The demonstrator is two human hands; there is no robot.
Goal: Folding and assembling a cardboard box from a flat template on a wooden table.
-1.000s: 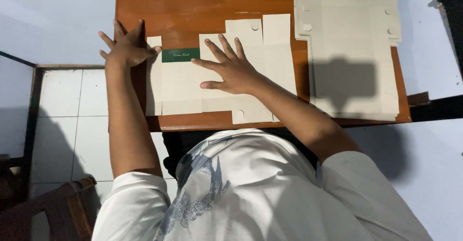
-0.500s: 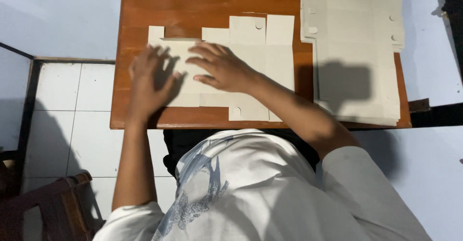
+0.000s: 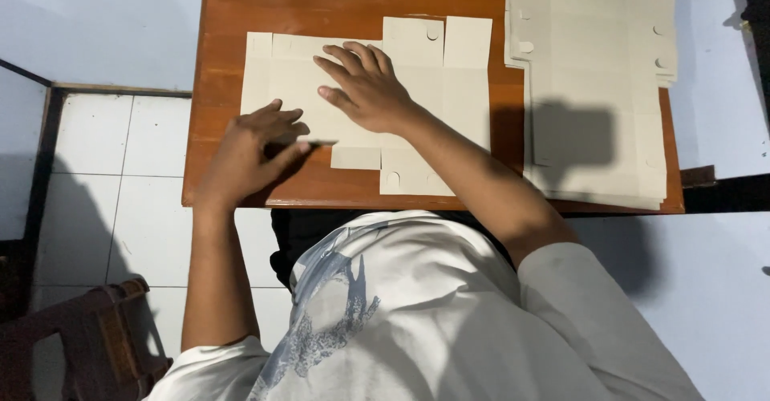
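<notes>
Your right hand [image 3: 365,88] lay flat, palm down and fingers spread, on the die-cut cardboard box blank [image 3: 417,88], pressing the sheet onto the wooden table [image 3: 321,0]. It gripped nothing; the fingers pointed toward the blank's left end. The forearm crossed the blank's near edge at an angle and covered part of its lower panels.

Your left hand [image 3: 249,156] sat at the blank's near left corner with the fingers curled. Thumb and fingertips pinched the edge of a flap [image 3: 309,142], raised slightly off the table. The hand was closed on that flap, and it hid the corner beneath it.

The blank lay unfolded across the middle of the table, its tabs with round cut-outs facing the far and near edges. To the right of the blank, apart from it, a stack of identical flat blanks [image 3: 593,88] occupied the table's right end, overhanging the right edge slightly. A dark shadow fell on the stack's left portion. Left of the table, white floor tiles [image 3: 112,168] showed, with part of a dark wooden chair [image 3: 88,337] near the tiles.
</notes>
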